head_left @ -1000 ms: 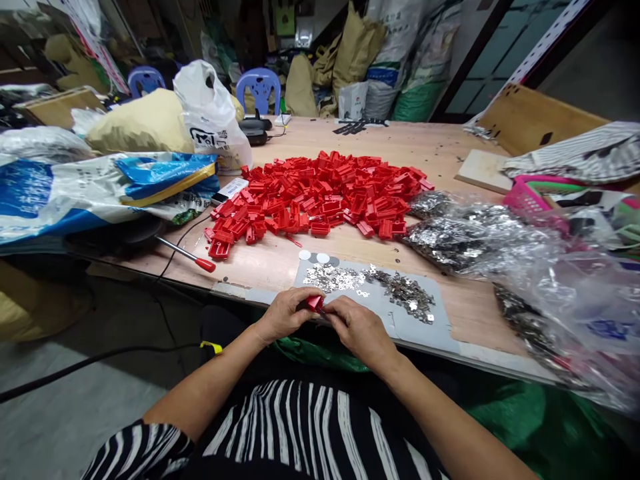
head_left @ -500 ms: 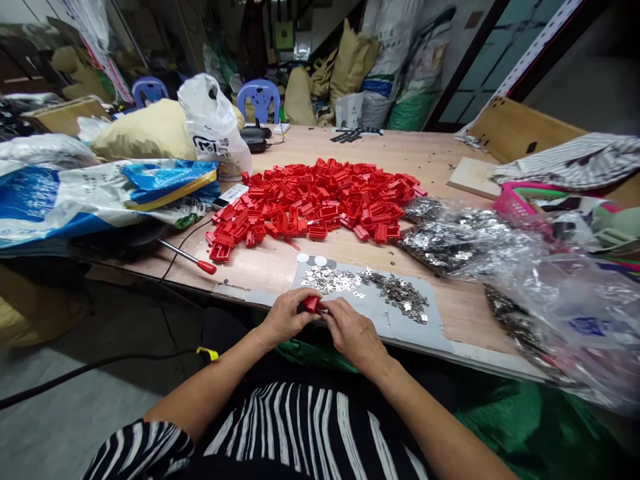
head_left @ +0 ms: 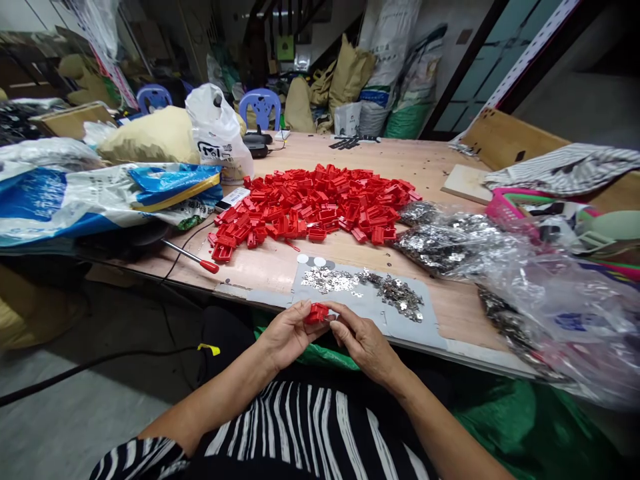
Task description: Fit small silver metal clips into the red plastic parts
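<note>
My left hand (head_left: 287, 339) grips a small red plastic housing (head_left: 317, 313) between thumb and fingers, above the table's front edge. Close against its right side is my right hand (head_left: 365, 343), fingers bent and pinched; whatever they hold is too small to make out. Just beyond lies a grey mat (head_left: 427, 333). Shiny flat metal pieces (head_left: 327, 280) are spread over its left part, with darker metal clips (head_left: 400, 297) to the right. Behind the mat, a wide heap of red plastic housings (head_left: 325, 207) covers the middle of the table.
Clear plastic bags of metal pieces (head_left: 450, 240) lie at right, near a pink basket (head_left: 505, 203). A red-tipped metal lever (head_left: 200, 262) sticks out at left. Blue-and-white sacks (head_left: 90, 200) and a white carrier bag (head_left: 220, 133) crowd the left side.
Both hands have come slightly lower and nearer to me. The left hand has opened its grip somewhat, so more of the red housing shows. The view has shifted slightly.
</note>
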`<state>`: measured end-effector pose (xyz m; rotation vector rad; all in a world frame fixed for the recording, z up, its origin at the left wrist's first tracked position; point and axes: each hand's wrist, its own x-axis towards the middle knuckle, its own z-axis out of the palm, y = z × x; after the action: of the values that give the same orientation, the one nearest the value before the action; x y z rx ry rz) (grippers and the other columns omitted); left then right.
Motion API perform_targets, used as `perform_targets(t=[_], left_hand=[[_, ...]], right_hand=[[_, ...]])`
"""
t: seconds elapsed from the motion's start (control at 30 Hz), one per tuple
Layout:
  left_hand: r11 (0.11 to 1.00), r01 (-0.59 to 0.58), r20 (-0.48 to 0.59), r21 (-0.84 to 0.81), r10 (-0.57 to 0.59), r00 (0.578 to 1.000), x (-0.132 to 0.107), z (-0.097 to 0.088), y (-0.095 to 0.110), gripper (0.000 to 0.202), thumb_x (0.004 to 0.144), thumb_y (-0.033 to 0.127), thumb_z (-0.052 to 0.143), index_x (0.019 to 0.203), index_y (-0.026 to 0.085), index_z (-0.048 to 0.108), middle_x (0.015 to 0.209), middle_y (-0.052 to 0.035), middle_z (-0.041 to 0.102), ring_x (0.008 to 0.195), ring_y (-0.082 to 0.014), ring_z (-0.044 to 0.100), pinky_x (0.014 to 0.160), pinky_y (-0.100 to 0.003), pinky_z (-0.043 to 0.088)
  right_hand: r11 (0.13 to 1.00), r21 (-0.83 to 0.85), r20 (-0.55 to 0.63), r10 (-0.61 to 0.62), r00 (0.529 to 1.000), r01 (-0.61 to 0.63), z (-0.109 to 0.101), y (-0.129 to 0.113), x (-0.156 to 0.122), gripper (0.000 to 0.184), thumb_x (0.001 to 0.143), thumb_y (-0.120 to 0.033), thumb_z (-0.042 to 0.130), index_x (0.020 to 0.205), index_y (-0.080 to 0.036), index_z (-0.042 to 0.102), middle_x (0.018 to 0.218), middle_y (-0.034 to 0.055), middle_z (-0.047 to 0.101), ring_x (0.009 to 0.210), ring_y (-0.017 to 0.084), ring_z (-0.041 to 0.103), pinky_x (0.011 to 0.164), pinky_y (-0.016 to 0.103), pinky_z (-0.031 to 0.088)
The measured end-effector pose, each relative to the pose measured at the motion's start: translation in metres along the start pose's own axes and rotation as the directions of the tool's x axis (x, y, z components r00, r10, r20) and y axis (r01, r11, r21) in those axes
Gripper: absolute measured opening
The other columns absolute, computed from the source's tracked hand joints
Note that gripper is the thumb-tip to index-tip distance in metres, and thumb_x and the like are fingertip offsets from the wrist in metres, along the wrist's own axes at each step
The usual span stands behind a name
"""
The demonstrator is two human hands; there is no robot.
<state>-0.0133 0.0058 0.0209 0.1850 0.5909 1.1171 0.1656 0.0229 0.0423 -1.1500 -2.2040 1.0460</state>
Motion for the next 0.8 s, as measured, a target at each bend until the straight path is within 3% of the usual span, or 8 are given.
perform_targets(t=[0.1,0.27,0.5,0.67,0.8], left_hand=[[0.997,0.03,-0.013,-0.067,-0.031,0.999,0.0,0.001,-0.004,0.01,0.085,0.019,0.061,0.089,0.01,0.061,0.085,-0.0075,0.072,0.081,-0.0181,0.07,0.091,-0.035,0.051],[0.993,0.009,-0.005,-0.118,-0.009,1.0,-0.001,0.002,-0.009,0.008,0.086,0.018,0.06,0.086,0.01,0.061,0.084,-0.0073,0.072,0.081,-0.0188,0.071,0.097,-0.04,0.048],[0.99,0.043,0.0,-0.131,-0.044,0.999,-0.001,-0.003,-0.019,0.013,0.079,0.02,0.069,0.082,0.011,0.06,0.085,-0.0086,0.072,0.086,-0.0222,0.07,0.095,-0.041,0.048],[0.994,0.095,-0.08,-0.052,-0.099,0.992,-0.005,-0.007,-0.025,0.017,0.078,0.023,0.071,0.077,0.015,0.056,0.078,-0.0023,0.069,0.073,-0.0144,0.067,0.08,-0.033,0.052],[0.987,0.163,-0.122,0.001,-0.162,0.979,-0.007,-0.014,-0.032,0.022,0.076,0.028,0.073,0.075,0.016,0.055,0.079,-0.0018,0.068,0.073,-0.0139,0.066,0.077,-0.031,0.051]], right_hand=[[1.0,-0.022,-0.011,-0.012,1.0,0.012,0.0,0.0,0.0,0.038,0.097,-0.038,0.038,0.13,-0.024,0.051,0.071,-0.0001,0.065,0.066,0.015,0.061,0.065,0.025,0.046],[0.998,-0.019,-0.099,-0.055,0.994,0.053,0.003,0.001,0.002,0.032,0.096,-0.036,0.04,0.12,-0.024,0.057,0.101,0.0051,0.07,0.083,0.017,0.065,0.073,0.025,0.048],[0.993,0.122,-0.131,0.012,0.991,0.004,0.006,0.005,0.0,0.034,0.097,-0.039,0.036,0.104,-0.02,0.062,0.075,0.0009,0.066,0.066,0.013,0.06,0.063,0.023,0.045],[0.997,0.03,-0.056,0.068,0.996,-0.066,0.01,0.007,-0.008,0.024,0.088,-0.04,0.055,0.103,-0.022,0.056,0.066,-0.0035,0.058,0.059,0.013,0.054,0.057,0.022,0.042],[0.993,-0.098,-0.046,0.054,0.997,-0.058,0.016,0.014,-0.014,0.018,0.089,-0.034,0.052,0.103,-0.022,0.055,0.072,-0.001,0.062,0.063,0.014,0.057,0.061,0.024,0.043]])
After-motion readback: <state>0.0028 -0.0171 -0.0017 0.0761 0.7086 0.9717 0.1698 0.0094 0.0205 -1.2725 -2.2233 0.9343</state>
